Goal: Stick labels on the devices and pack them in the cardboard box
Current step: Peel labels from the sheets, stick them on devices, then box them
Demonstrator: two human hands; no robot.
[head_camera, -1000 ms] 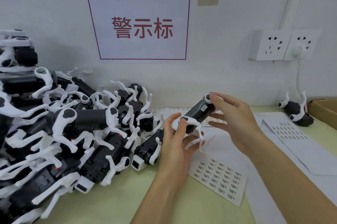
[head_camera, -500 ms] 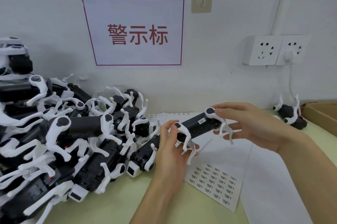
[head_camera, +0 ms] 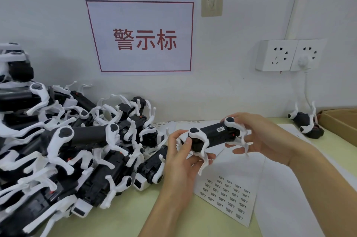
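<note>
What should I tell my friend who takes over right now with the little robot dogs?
Left hand and right hand both grip one black-and-white robot-dog device, held above the table.
A small label is already on its body.
White sheet of small printed labels lies under the hands.
Pile of black-and-white devices waits at the left.
Brown cardboard box sits at the far right.
Left: box this one, label the pile.

The pale green table (head_camera: 119,223) carries a heap of black-and-white devices (head_camera: 63,151) at left. White label sheets (head_camera: 229,196) lie mid-table; 1 device (head_camera: 307,124) and the cardboard box (head_camera: 340,120) sit far right.
</note>
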